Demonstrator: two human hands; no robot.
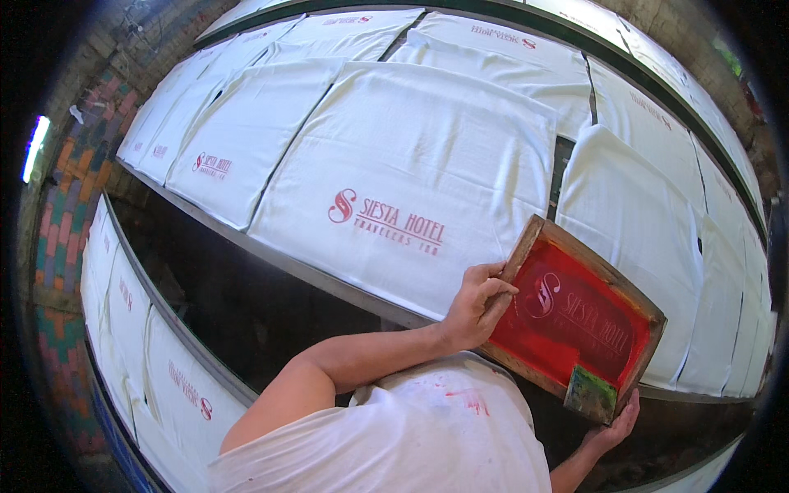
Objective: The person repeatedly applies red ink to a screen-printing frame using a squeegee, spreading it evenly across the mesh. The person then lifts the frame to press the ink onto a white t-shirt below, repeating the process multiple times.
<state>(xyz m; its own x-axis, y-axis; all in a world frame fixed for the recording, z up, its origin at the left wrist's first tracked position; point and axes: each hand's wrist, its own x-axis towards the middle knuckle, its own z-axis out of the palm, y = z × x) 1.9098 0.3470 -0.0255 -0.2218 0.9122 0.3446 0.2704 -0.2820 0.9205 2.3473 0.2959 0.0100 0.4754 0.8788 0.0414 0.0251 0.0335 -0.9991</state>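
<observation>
A wooden screen-printing frame with red ink over its mesh is held tilted in front of me, at the near edge of the table. My left hand is closed on the frame's left side, thumb and fingers pinching the wood. At the lower right corner, my right hand grips the frame from below; part of it is hidden. A paint-smeared, dark green squeegee-like block rests inside that corner, by the right hand. Just beyond the frame, a white cloth lies flat, with a red logo and lettering near its front edge.
More white cloths with red prints cover the long table, among them one at right and one at left. A second cloth-covered table stands at lower left. Behind it is a multicoloured brick wall. A dark gap separates the tables.
</observation>
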